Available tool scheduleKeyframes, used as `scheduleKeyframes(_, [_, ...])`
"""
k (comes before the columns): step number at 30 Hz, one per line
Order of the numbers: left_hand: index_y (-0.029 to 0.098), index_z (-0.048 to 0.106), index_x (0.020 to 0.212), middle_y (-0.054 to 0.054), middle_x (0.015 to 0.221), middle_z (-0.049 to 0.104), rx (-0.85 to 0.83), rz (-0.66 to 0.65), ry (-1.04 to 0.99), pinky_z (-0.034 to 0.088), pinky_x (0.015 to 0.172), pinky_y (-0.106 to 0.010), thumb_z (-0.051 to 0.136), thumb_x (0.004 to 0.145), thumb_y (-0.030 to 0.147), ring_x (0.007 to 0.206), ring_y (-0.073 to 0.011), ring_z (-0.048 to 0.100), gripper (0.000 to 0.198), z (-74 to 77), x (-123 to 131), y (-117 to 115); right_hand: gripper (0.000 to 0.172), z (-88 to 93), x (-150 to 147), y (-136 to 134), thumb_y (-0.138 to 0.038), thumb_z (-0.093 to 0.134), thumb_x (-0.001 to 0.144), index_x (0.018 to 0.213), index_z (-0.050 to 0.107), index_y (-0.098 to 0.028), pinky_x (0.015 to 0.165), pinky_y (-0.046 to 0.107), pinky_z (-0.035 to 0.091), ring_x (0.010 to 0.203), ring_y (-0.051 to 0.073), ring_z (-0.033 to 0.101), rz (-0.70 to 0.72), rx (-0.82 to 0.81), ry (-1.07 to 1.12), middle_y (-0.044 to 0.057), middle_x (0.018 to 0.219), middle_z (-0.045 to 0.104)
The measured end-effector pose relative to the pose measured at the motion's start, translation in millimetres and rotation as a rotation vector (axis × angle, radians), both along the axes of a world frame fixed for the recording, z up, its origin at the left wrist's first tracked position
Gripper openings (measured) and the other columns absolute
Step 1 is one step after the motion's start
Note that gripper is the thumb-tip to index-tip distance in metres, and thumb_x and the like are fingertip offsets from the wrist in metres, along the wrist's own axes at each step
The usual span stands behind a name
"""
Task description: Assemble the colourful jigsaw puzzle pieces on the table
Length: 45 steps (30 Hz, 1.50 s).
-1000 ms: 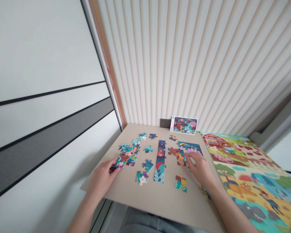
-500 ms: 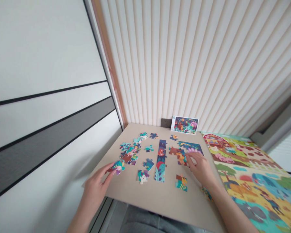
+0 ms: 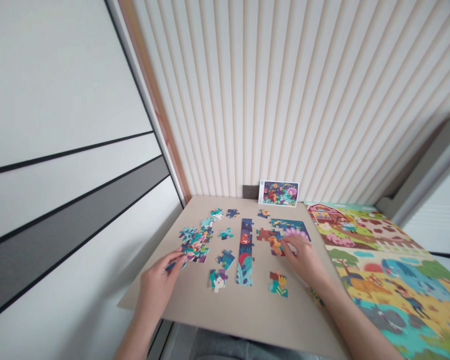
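My left hand (image 3: 162,272) pinches at the near left edge of a heap of loose puzzle pieces (image 3: 197,245), its fingertips on a dark blue piece. My right hand (image 3: 302,254) has its fingertips together beside a brown and orange joined section (image 3: 275,244); whether they hold a piece is hidden. Behind that hand lies a joined corner with a pink fan shape (image 3: 290,227). A tall joined strip (image 3: 245,252) stands between the hands. Loose pieces lie around it, among them a white-animal piece (image 3: 218,280), a blue piece (image 3: 226,259) and a teal-yellow section (image 3: 278,284).
A picture card (image 3: 279,193) leans against the ribbed wall at the back of the beige table (image 3: 225,312), beside a dark socket (image 3: 250,192). Large farm and animal picture sheets (image 3: 390,280) lie to the right. More pieces sit partly under my right forearm.
The view has shifted slightly. My left hand has moved up against the heap, and the teal and pink piece it touched now lies among the other pieces. My right hand stays at the brown section.
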State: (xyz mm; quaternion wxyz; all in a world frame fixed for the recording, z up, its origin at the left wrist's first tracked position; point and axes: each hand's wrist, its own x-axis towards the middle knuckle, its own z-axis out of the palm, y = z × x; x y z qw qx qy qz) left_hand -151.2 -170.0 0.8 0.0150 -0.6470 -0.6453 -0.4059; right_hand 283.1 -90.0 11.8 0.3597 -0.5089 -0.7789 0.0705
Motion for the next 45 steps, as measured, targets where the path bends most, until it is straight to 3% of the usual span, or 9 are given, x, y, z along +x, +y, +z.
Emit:
scheduleKeyframes(6, [0.024,0.071,0.099,-0.008,0.102,0.075,-0.075,-0.109,0.225,0.053,0.089,-0.042,0.063,0.092,0.051,0.096,-0.028,0.07,0.029,-14.1,13.9,26.0,0.025,-2.2,0.5,0.4,-0.031,0.047,0.1,0.095,0.071,-0.023,0.088,0.039,0.051,0.094,0.025,0.068,0.002,-0.023,-0.017,0.007,0.1,0.075])
scheduleKeyframes(10, [0.027,0.067,0.121,-0.008,0.119,0.07,-0.15,-0.12,0.354,0.049,0.097,-0.045,0.067,0.089,0.05,0.11,-0.03,0.064,0.04,-21.5,13.7,23.6,0.024,-0.4,-1.6,-1.6,-0.031,0.048,0.1,0.097,0.071,-0.023,0.089,0.039,0.05,0.096,0.026,0.067,0.001,-0.03,-0.021,0.008,0.102,0.074])
scheduleKeyframes(15, [0.029,0.07,0.12,-0.007,0.127,0.066,-0.261,-0.182,0.429,0.046,0.1,-0.042,0.058,0.095,0.042,0.119,-0.0277,0.06,0.03,-3.2,18.5,32.1,0.025,3.4,-6.5,-4.8,-0.032,0.048,0.101,0.094,0.07,-0.023,0.086,0.037,0.05,0.092,0.024,0.067,0.046,-0.073,-0.024,0.007,0.099,0.074])
scheduleKeyframes(18, [0.03,0.066,0.13,-0.009,0.129,0.065,-0.333,-0.234,0.455,0.047,0.1,-0.042,0.061,0.093,0.044,0.118,-0.0295,0.06,0.039,9.8,22.4,47.2,0.026,4.7,-6.6,-4.7,-0.033,0.048,0.101,0.094,0.071,-0.023,0.086,0.037,0.05,0.092,0.025,0.067,0.048,-0.072,-0.021,0.007,0.099,0.075])
scheduleKeyframes(21, [0.031,0.057,0.142,-0.011,0.128,0.064,-0.36,-0.309,0.436,0.049,0.097,-0.042,0.065,0.089,0.05,0.115,-0.0313,0.063,0.057,14.0,24.4,64.4,0.027,4.4,-5.0,-3.4,-0.034,0.048,0.101,0.093,0.071,-0.023,0.087,0.039,0.051,0.094,0.026,0.068,0.039,-0.046,-0.024,0.008,0.099,0.075])
scheduleKeyframes(25, [0.034,0.05,0.148,-0.01,0.139,0.06,-0.31,-0.397,0.343,0.048,0.102,-0.044,0.07,0.086,0.052,0.124,-0.0327,0.059,0.067,7.6,21.3,76.7,0.027,3.3,-3.0,-2.2,-0.033,0.048,0.1,0.096,0.073,-0.023,0.09,0.042,0.052,0.095,0.027,0.068,0.023,-0.015,-0.009,0.009,0.101,0.075])
scheduleKeyframes(32, [0.029,0.062,0.134,-0.008,0.134,0.065,-0.257,-0.472,0.178,0.042,0.11,-0.046,0.072,0.086,0.043,0.125,-0.0291,0.058,0.051,-5.2,1.7,68.9,0.027,4.9,-5.3,-3.4,-0.035,0.048,0.1,0.094,0.072,-0.023,0.087,0.04,0.052,0.093,0.026,0.068,0.041,-0.046,0.0,0.008,0.098,0.075])
scheduleKeyframes(42, [0.03,0.06,0.137,-0.008,0.124,0.058,-0.205,-0.433,0.146,0.046,0.107,-0.043,0.074,0.085,0.041,0.12,-0.0276,0.057,0.055,-6.7,5.7,72.2,0.027,5.3,-5.0,-4.2,-0.034,0.048,0.1,0.095,0.072,-0.023,0.088,0.04,0.051,0.094,0.026,0.068,0.031,-0.036,-0.012,0.008,0.1,0.075])
scheduleKeyframes(45, [0.027,0.069,0.12,-0.006,0.114,0.058,-0.195,-0.423,0.111,0.049,0.1,-0.04,0.074,0.085,0.042,0.11,-0.0248,0.061,0.039,-7.6,7.0,74.7,0.026,4.4,-4.9,-3.7,-0.033,0.048,0.1,0.094,0.071,-0.023,0.089,0.041,0.051,0.094,0.026,0.068,0.031,-0.04,-0.014,0.008,0.1,0.075])
